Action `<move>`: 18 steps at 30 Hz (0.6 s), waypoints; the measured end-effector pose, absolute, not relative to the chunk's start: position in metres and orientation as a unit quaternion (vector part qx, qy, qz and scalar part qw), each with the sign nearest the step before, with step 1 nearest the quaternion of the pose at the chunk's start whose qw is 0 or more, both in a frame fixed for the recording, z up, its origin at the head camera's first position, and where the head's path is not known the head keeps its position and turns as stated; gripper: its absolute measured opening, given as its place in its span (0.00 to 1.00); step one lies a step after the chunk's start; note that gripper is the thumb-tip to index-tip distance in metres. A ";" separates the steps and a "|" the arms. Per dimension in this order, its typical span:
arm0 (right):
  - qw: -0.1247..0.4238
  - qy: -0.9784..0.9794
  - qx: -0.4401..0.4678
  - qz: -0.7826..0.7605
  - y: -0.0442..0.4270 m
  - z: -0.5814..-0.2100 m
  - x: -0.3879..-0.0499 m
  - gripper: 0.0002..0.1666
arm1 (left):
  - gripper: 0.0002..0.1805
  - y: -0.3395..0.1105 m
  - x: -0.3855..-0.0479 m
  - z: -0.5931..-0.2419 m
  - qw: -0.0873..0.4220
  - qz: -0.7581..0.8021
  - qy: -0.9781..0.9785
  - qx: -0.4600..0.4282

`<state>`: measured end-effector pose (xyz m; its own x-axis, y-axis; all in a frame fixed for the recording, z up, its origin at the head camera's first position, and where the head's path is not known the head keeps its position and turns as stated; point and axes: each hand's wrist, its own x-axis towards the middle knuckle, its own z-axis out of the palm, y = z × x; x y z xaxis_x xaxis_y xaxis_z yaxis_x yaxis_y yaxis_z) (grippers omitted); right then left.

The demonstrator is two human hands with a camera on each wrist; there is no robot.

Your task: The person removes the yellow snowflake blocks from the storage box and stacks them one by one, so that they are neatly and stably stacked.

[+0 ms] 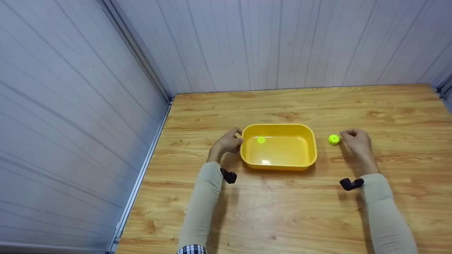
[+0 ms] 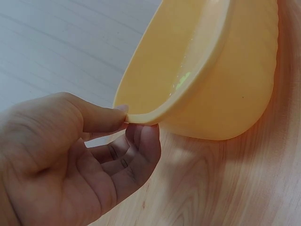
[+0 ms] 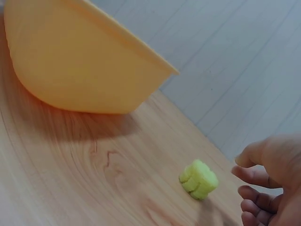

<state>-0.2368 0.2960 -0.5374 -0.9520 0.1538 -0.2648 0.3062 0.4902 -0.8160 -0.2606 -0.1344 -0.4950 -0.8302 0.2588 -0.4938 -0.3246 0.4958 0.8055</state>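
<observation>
A yellow plastic basin (image 1: 279, 166) stands upright on the table. My left hand (image 1: 229, 142) pinches its left rim (image 2: 141, 118), thumb on top and fingers beneath. Inside, toward the back left, lies a flat yellow-green flower-shaped piece (image 1: 261, 140); only a sliver of it shows in the left wrist view. To the right of the basin sits a thicker yellow-green flower-shaped piece (image 1: 333, 139), with lobed sides in the right wrist view (image 3: 199, 179). Just right of that piece is my right hand (image 1: 357, 141), fingers loosely bent and apart from it, holding nothing.
The wood-grain table (image 1: 275, 211) runs back to a pale panelled wall (image 1: 268, 46). Another pale panel (image 1: 70, 116) borders the left edge. A dark curved device (image 1: 229, 176) juts from the left sleeve, and a similar one (image 1: 351, 184) from the right.
</observation>
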 end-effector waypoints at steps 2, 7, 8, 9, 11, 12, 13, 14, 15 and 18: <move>0.073 0.860 0.129 -0.488 0.293 -0.534 -0.237 0.37 | 0.15 -0.135 -0.261 -0.495 0.290 0.500 0.816 -0.022; 0.059 0.869 0.121 -0.476 0.282 -0.526 -0.239 0.37 | 0.16 -0.135 -0.260 -0.495 0.289 0.498 0.817 -0.022; 0.056 0.871 0.120 -0.473 0.279 -0.524 -0.240 0.37 | 0.16 -0.135 -0.260 -0.496 0.290 0.499 0.817 -0.021; 0.053 0.872 0.118 -0.473 0.276 -0.522 -0.240 0.36 | 0.16 -0.135 -0.260 -0.496 0.290 0.499 0.816 -0.020; 0.047 0.871 0.113 -0.476 0.271 -0.518 -0.240 0.35 | 0.17 -0.134 -0.259 -0.496 0.290 0.499 0.816 -0.019; 0.045 0.870 0.111 -0.478 0.268 -0.516 -0.240 0.34 | 0.17 -0.134 -0.259 -0.496 0.291 0.499 0.816 -0.019; 0.042 0.869 0.107 -0.481 0.265 -0.514 -0.240 0.33 | 0.16 -0.134 -0.259 -0.496 0.291 0.499 0.816 -0.020; 0.039 0.869 0.101 -0.483 0.262 -0.512 -0.240 0.33 | 0.16 -0.134 -0.259 -0.496 0.292 0.498 0.816 -0.020; 0.034 0.869 0.096 -0.485 0.259 -0.510 -0.240 0.33 | 0.16 -0.134 -0.259 -0.495 0.291 0.497 0.817 -0.020; 0.017 0.871 0.076 -0.485 0.250 -0.505 -0.241 0.31 | 0.15 -0.134 -0.260 -0.495 0.287 0.495 0.819 -0.022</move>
<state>-0.2407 0.2499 -0.5046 -0.9878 0.1171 -0.1031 0.1493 0.5170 -0.8429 -0.2597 -0.1343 -0.4950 -0.8338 0.2483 -0.4930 -0.3213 0.5080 0.7992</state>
